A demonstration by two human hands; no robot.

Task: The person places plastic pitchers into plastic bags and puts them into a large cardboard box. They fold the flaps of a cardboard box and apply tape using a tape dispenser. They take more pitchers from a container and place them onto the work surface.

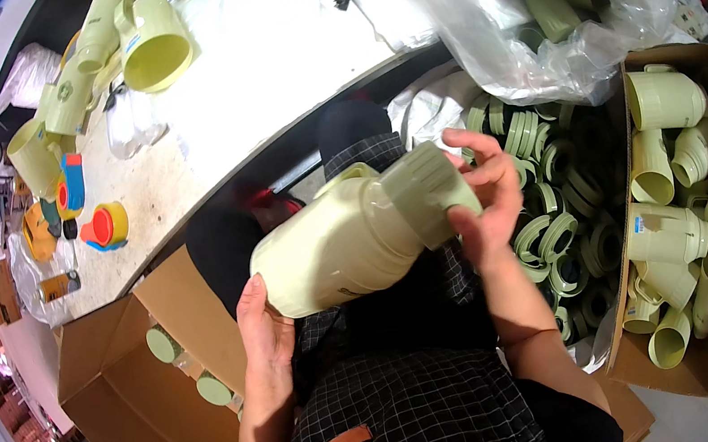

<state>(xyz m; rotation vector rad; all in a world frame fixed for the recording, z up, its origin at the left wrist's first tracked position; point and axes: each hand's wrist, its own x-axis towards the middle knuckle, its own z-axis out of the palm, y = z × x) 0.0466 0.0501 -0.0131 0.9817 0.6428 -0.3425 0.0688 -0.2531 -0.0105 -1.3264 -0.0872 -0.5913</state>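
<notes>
From my end, I've got the glossy pale-green plastic bottle [325, 243] tilted mid-frame, left fingers [252, 298] curled under its base, right ones [492, 171] gripping wide around its ribbed green cylindrical lid [427, 193], probably so both ends stay supported.

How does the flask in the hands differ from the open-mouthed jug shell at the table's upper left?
The flask has a ribbed, darker green cap; the jug shell is uncovered, showing its hollow inside.
The flask is held tilted, the left hand at its base and the right hand at the cap; the jug shell is over the table, unheld.
Both are pale green and have handles.
</notes>
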